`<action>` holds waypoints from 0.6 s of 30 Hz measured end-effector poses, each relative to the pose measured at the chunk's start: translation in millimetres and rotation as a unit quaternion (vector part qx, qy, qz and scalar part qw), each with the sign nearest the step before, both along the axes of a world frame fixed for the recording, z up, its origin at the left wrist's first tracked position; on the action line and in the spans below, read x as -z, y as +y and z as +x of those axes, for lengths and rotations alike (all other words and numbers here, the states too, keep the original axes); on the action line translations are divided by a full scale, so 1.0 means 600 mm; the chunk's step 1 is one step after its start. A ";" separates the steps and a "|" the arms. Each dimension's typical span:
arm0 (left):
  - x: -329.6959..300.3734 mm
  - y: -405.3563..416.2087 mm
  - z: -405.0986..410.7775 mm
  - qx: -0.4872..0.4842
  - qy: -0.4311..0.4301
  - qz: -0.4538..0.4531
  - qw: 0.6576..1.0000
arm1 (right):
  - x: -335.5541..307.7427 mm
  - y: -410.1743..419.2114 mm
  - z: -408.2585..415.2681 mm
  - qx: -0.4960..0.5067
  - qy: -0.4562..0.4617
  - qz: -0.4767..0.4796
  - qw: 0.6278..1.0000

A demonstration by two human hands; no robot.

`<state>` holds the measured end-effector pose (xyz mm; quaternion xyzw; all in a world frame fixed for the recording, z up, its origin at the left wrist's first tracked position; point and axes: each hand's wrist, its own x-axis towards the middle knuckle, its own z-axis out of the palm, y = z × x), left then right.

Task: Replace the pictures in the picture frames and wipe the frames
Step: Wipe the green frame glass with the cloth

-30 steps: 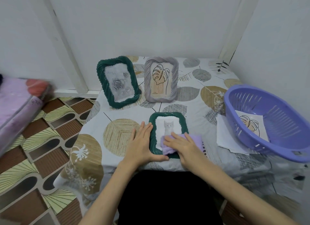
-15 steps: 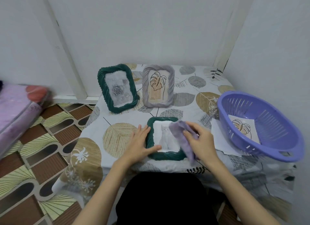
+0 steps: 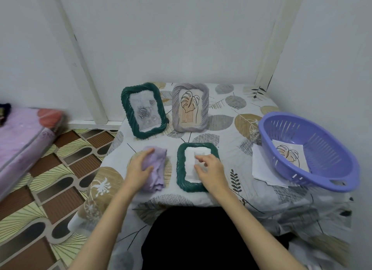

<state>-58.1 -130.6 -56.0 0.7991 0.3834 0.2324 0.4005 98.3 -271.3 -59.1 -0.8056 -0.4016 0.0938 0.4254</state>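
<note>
**Cloth under your left hand, flat frame under your right**

Your table, draped in a white cloth printed with tan and grey leaves, carries everything. Well to the right of your right hand sits the slotted purple plastic basket, tilted over a few loose white sheets; a leaf line-drawing print lies inside it. Beyond your hands, two frames stand upright side by side: the dark green rope-edged frame with a grey rose picture on the left, the grey ribbed frame with a leaf drawing on the right.

Under your right hand the small dark green rope-edged frame lies flat, showing a white picture. Your fingers are loosely curled and spread over its glass and right edge, touching it, not clamped on anything.

Just left of that frame, your left hand presses the crumpled lilac cloth onto the table, fingers folded around its left side in a light grasp.
</note>
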 end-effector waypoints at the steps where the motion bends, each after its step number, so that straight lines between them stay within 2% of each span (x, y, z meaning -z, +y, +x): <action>1: 0.009 0.017 -0.011 -0.008 0.076 0.023 0.997 | 0.005 -0.007 0.008 0.011 -0.041 -0.021 0.999; 3: 0.025 0.029 -0.023 -0.014 0.245 0.087 0.966 | 0.014 -0.022 0.026 0.052 -0.098 -0.050 0.993; 4: 0.035 0.030 -0.026 -0.010 0.292 0.115 0.949 | 0.019 -0.028 0.033 0.074 -0.115 -0.066 0.988; 8: 0.033 0.018 -0.018 -0.021 0.340 0.199 0.919 | 0.028 -0.044 0.050 0.130 -0.137 -0.177 0.966; 10: 0.023 0.006 0.006 -0.015 0.281 0.260 0.924 | 0.028 -0.046 0.054 0.147 -0.136 -0.219 0.955; 11: 0.016 -0.006 0.024 0.001 0.220 0.246 0.944 | 0.027 -0.046 0.055 0.150 -0.135 -0.229 0.952; 13: 0.011 -0.035 0.067 0.047 0.131 0.133 0.981 | 0.025 -0.045 0.057 0.144 -0.122 -0.227 0.955; 15: 0.016 -0.055 0.100 0.081 0.117 0.036 0.989 | 0.022 -0.044 0.059 0.134 -0.093 -0.206 0.965; 18: 0.024 -0.064 0.128 0.069 0.124 0.006 0.990 | 0.023 -0.041 0.059 0.121 -0.038 -0.168 0.978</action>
